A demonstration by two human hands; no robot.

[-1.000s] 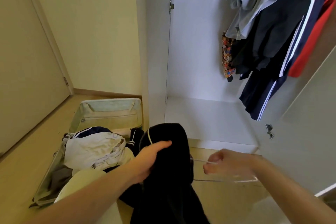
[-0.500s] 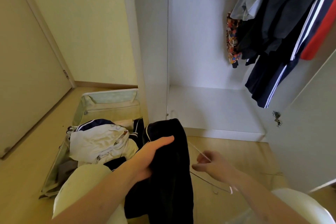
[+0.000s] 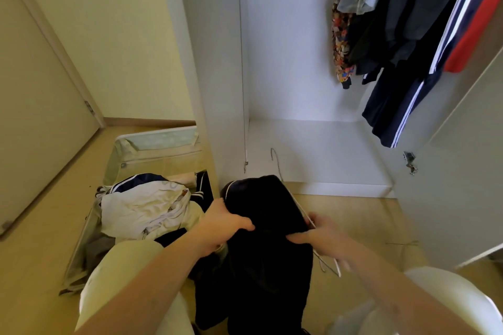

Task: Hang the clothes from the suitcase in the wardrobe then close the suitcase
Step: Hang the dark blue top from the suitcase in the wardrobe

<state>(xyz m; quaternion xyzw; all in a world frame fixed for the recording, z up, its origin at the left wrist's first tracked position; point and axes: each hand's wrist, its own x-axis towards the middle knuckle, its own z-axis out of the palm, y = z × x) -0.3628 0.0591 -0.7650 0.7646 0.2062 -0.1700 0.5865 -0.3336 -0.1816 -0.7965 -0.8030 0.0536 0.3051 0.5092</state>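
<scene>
Biggest first: one tall white wardrobe (image 3: 313, 62) w/ its doors open, and approx five or six clothes already hanging at the top right (image 3: 424, 35): navy w/ white stripes, red, grey, a patterned one. They overlap, so we can't count them exactly.

Next, one pale green soft-lined suitcase (image 3: 152, 152), lying open on the wood floor to the left of the wardrobe. There's a heap still in it, a cream/white garment (image 3: 144, 207) on top w/ a navy striped piece under it. At least three items by our guess, prob more buried.

Then the thing we're on now: one black soft fabric garment (image 3: 264, 239), held up in front of us between suitcase and wardrobe, lower part hanging down past our knees. It's limp and light-ish, won't slip much, nothing fragile, but it'll flop and slide off a thin wire, so we reckon it's best held at the top edge, either side.

Our left hand (image 3: 220, 228) has its grip curled round the top left of the black fabric. Our right hand (image 3: 315, 236) pinches the top right edge, fingers bent, and seems to trap the wire too.

Smallest: one thin white wire hanger (image 3: 330, 266), mostly inside the garment, its hook (image 3: 275, 158) poking out above and a corner showing below the right hand. We see no other hangers.
</scene>
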